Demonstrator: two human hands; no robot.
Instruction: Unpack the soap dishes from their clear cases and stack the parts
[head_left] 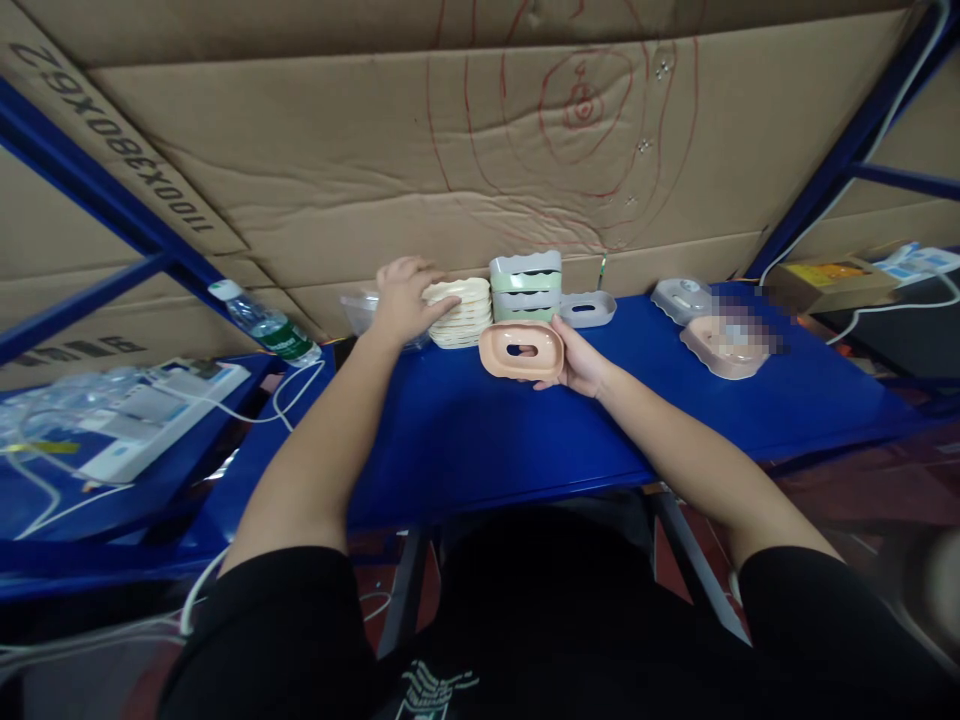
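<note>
Head view of a blue table (465, 440) set against a cardboard wall (375, 150). Nearest the viewer are the black sleeves and both bare forearms, reaching away over the tabletop.

The right hand (581, 362) grips a pink tray (521, 351) by its right end, fingers curled under the rim. This tray is an oval, shallow plastic dish with a rounded rim and a slot-shaped opening in its floor; nothing lies in it. It sits at the middle of the table, just in front of the stacks.

The left hand (405, 298) lies palm down, fingers closed over the top of a cream stack (459, 313) of like trays with wavy edges, nested one in another. Just right of it, touching, stands a green stack (526, 286), taller, of pale green and whitish trays. Behind the left hand a clear plastic bag (358, 310) shows partly; its contents cannot be told.

Right of the green stack lies a single grey tray (587, 309), with a slot and nothing in it. Farther right a second pink tray (724, 347) and a grey dish (681, 298) lie near each other; part of this area is blurred.

On the far left a water bottle (264, 325) lies tilted at the table's edge, beside a lower shelf (112, 500) with white cables (285, 395) and packets.
</note>
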